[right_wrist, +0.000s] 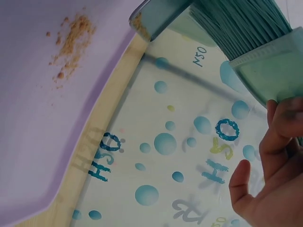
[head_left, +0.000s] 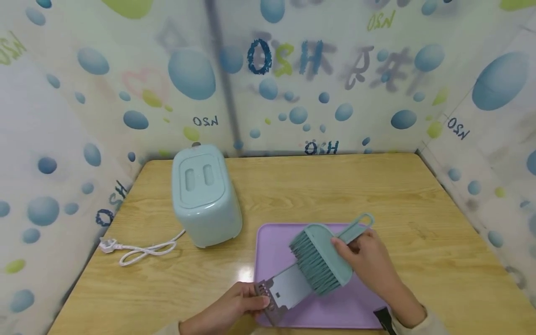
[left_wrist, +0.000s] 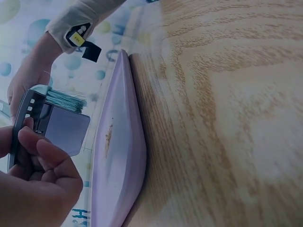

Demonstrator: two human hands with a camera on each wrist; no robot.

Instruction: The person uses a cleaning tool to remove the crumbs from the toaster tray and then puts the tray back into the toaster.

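Observation:
My left hand [head_left: 234, 304] grips the dark end of a flat metal crumb tray [head_left: 289, 284], thumb on top. The right hand [head_left: 374, 260] holds a teal hand brush [head_left: 331, 251] near the base of its looped handle. Its bristles [head_left: 316, 267] overlap the far end of the crumb tray in the head view. Both are held above a lilac tray [head_left: 272, 239]. In the right wrist view, a small pile of tan crumbs [right_wrist: 75, 40] lies on the lilac tray, and some crumbs [right_wrist: 140, 24] cling at a corner of the crumb tray.
A pale blue toaster [head_left: 205, 200] with its two-slot top stands left of the lilac tray. Its white cord [head_left: 148, 250] lies coiled to the left, ending in a plug [head_left: 108, 245]. Patterned walls [head_left: 284, 107] enclose the wooden table [head_left: 335, 186] at the back and sides.

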